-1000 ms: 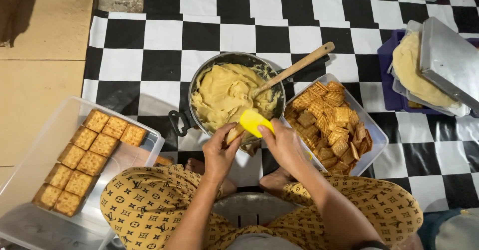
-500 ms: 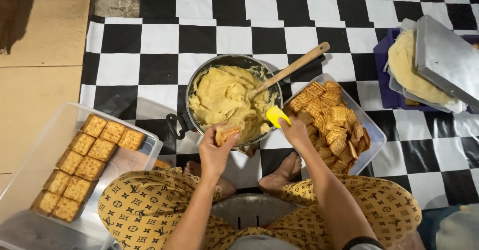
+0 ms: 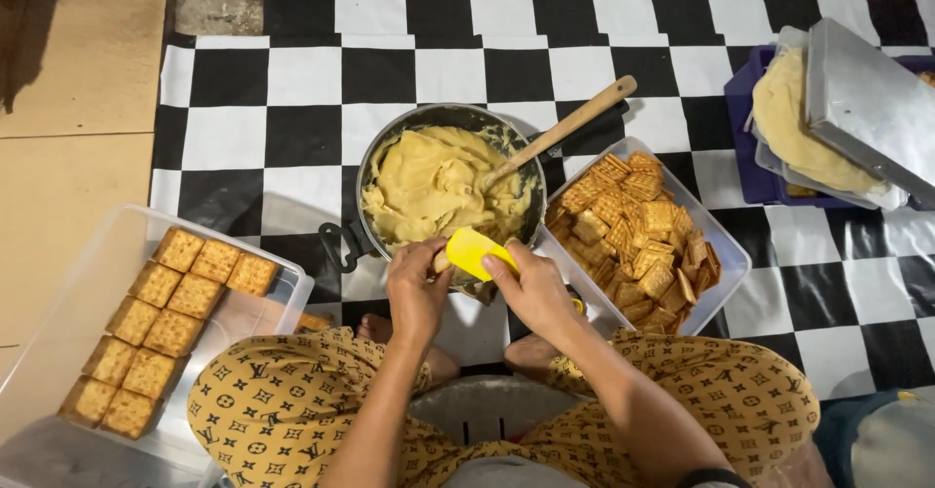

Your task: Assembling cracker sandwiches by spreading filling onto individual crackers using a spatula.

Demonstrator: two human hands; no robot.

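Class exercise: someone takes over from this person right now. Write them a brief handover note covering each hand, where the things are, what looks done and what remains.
Left hand: holds a cracker at the pot's near rim, mostly hidden.
Right hand: grip on the yellow spatula, pressed over that cracker.
Pot of filling ahead, wooden spoon resting in it.
Plain crackers in the right tray.
Done: ten filled pieces lined up in the left clear box.
Left: many crackers, plenty of filling.

Checkered floor mat [image 3: 467, 50], tan floor [image 3: 68, 157]

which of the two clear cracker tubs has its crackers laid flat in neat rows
The tub on the left. Its crackers lie flat in tidy rows, while the tub on the right, beside the pot, holds a loose jumbled heap.
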